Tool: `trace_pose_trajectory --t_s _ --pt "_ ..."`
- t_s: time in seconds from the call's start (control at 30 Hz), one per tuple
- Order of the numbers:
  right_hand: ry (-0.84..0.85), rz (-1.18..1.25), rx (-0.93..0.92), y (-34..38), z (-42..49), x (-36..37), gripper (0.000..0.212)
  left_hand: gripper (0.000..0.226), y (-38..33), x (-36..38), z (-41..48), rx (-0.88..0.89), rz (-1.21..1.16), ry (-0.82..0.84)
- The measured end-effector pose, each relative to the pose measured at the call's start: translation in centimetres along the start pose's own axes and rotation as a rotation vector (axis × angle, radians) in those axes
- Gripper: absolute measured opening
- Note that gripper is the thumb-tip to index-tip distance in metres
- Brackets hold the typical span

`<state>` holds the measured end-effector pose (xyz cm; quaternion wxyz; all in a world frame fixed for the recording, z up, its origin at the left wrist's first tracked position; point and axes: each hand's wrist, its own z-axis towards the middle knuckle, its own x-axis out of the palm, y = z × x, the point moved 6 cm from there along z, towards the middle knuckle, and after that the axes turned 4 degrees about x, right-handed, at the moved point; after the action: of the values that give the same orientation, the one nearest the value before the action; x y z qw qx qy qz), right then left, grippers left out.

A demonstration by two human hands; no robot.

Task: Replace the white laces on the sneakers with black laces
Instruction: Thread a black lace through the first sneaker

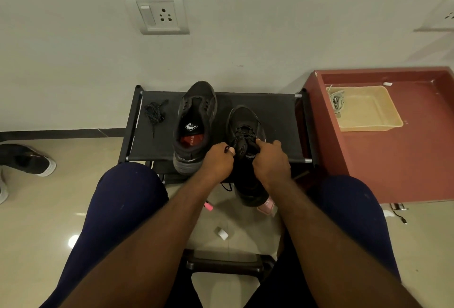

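Left hand (218, 159) pinches the black lace end (227, 148). Right hand (271, 160) grips the black mesh sneaker (245, 121) at its lacing. The sneaker overhangs the front edge of the black fabric rack (277, 116), beside the unlaced black sneaker (196, 113).

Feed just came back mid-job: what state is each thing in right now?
left grip: pinching a black lace end
right grip: gripping near sneaker
near sneaker: laced in black
far sneaker: no lace, upright on rack
spare black lace: bundled on rack
white laces: heaped in tray
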<state>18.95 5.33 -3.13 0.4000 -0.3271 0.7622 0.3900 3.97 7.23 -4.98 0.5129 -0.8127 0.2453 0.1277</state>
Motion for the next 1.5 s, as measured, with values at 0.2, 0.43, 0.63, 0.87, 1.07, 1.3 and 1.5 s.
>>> trace_pose_trajectory --t_s 0.2,0.43,0.63,0.87,1.07,1.3,1.5 --pt "-0.015 0.019 -0.011 -0.3 -0.1 -0.3 0.056 0.015 0.6 -0.3 -0.4 0.011 0.048 -0.023" --pt "-0.013 0.034 -0.063 -0.5 -0.2 -0.4 0.056 0.023 -1.7 -0.2 -0.6 0.263 0.271 -0.249" --pt "0.01 0.028 -0.077 -0.4 0.0 -0.4 0.058 0.02 -3.4 -0.5 0.4 0.175 0.337 -0.295" --pt "0.015 0.047 -0.079 -0.4 0.1 -0.5 0.057 0.025 -5.0 -0.4 2.0 0.102 0.429 -0.242" --pt "0.017 0.054 -0.08 -0.3 0.1 -0.4 0.056 0.024 -3.9 -0.5 2.9 0.054 0.336 -0.201" --pt "0.021 0.086 -0.044 -0.4 0.2 -0.5 0.057 0.018 -3.3 -0.6 3.1 0.158 0.098 -0.109" --pt "-0.002 0.069 -0.031 -0.3 0.1 -0.6 0.056 0.023 -1.1 0.5 1.8 0.036 0.073 -0.104"
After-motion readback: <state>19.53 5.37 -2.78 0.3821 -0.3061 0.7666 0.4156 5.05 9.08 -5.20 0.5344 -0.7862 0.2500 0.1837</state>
